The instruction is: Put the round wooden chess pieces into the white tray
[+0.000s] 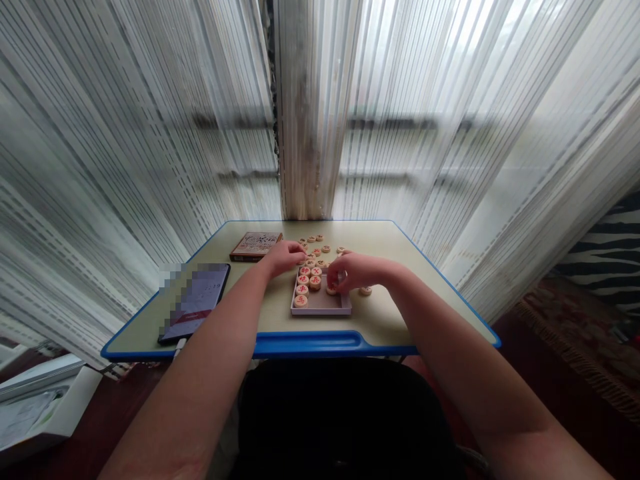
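I log red characters, unreadable from here, on the xiangqi pieces (309,280); left hand (285,259) curled against pieces, right hand (357,272) half-closed above the tray (320,312), hold unconfirmed on both.

Cream-topped desk with blue plastic edge (385,320) carries a dark smartphone (197,300), flat brown printed box (256,246), shallow grey rectangular tray (325,304) and round wooden xiangqi pieces with red characters (319,248).

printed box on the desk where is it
The printed box lies at the far edge of the desk in the head view, left of the xiangqi pieces and just beyond the left hand.
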A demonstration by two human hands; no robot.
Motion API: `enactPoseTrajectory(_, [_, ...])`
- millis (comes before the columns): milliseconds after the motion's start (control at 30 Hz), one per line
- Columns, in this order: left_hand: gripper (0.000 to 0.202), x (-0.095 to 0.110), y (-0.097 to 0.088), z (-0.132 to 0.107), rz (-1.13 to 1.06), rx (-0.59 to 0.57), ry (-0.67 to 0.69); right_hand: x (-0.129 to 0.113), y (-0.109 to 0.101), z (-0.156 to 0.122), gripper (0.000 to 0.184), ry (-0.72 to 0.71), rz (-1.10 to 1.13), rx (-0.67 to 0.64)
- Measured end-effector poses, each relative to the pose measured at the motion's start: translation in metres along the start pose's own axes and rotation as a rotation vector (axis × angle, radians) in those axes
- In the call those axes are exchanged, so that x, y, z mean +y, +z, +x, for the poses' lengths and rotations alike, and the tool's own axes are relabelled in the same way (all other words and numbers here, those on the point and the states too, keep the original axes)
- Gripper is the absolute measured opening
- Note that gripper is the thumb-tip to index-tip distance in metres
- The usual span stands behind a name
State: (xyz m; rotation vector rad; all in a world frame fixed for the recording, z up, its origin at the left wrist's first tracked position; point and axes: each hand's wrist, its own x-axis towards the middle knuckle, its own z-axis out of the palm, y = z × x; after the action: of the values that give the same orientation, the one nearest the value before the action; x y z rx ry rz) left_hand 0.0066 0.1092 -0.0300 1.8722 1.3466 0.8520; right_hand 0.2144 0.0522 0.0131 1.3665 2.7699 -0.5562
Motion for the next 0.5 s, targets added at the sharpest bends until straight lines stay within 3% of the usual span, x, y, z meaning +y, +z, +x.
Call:
enactPoseTrajectory(200, [0.022,0.0006,-0.0008,-0.0008,0.013,-0.008,-0.009,-0.0049,0.0023,-0.0011,0.019,-0.078,0.056,-0.032])
enactPoseTrajectory(500, [0.022,-0.0007,-0.0013,-0.0002,0.028,-0.013,0.014,-0.0017,0.0051,0.0036,0.017,-0.069,0.068,-0.028])
